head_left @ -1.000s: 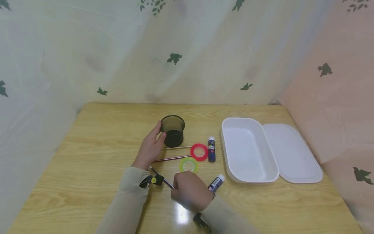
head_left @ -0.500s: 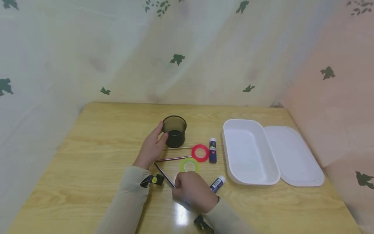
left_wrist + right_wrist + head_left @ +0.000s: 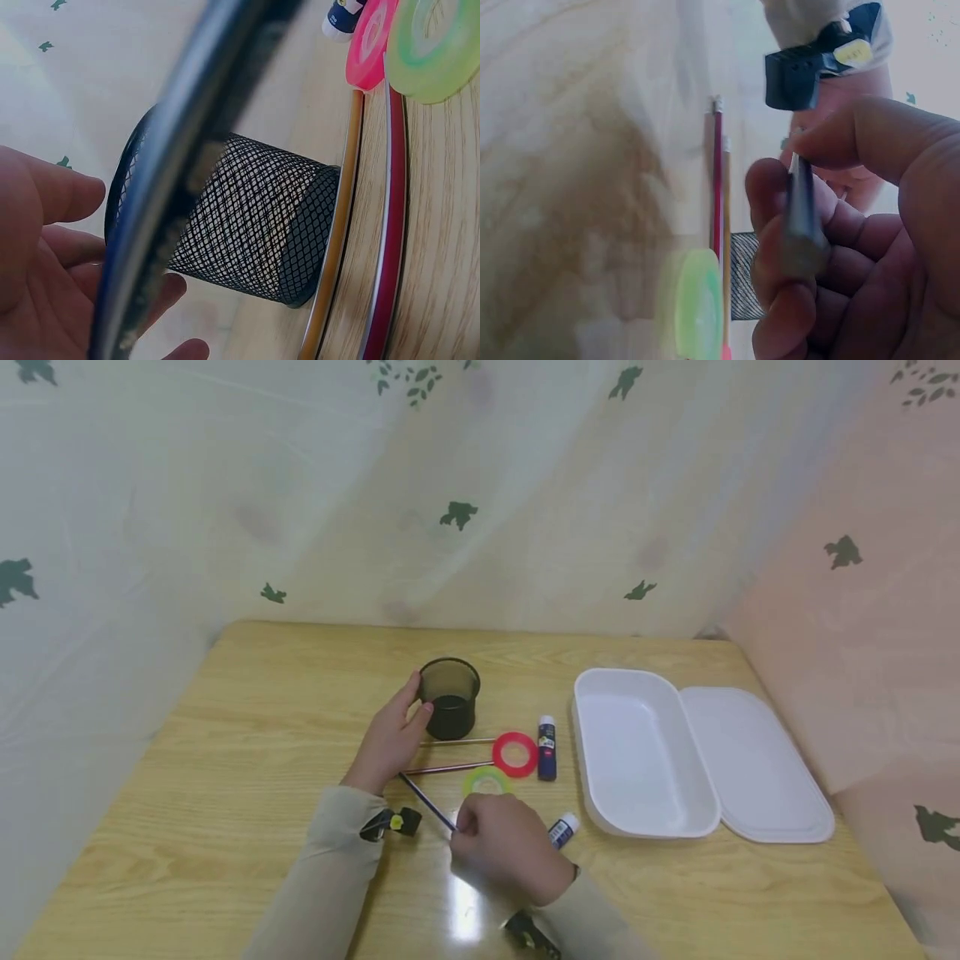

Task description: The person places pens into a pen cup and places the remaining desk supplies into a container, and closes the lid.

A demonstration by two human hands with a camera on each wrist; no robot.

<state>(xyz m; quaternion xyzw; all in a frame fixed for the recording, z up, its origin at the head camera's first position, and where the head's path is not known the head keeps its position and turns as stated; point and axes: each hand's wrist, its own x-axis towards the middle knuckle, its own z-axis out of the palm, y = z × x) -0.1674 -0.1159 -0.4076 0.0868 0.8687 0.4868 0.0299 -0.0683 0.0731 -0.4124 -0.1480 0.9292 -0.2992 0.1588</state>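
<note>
Shifted slightly rightward with dark pencil [image 3: 427,802]

Pinching it between curled fingers of the right hand [image 3: 515,852], aslant in front of the mesh cup [image 3: 453,720]. Spreading the left hand [image 3: 387,739] loosely beside that cup, perhaps touching.

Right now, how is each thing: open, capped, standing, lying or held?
Mesh cup: upright, held by left hand
Dark pencil: held by right hand
Yellow pencil: lying
Red pencil: lying
Pink tape: flat
Green tape: flat
White box: open
Lid: off, beside box
Farther glue stick: capped
Nearer glue stick: capped, partly hidden
</note>
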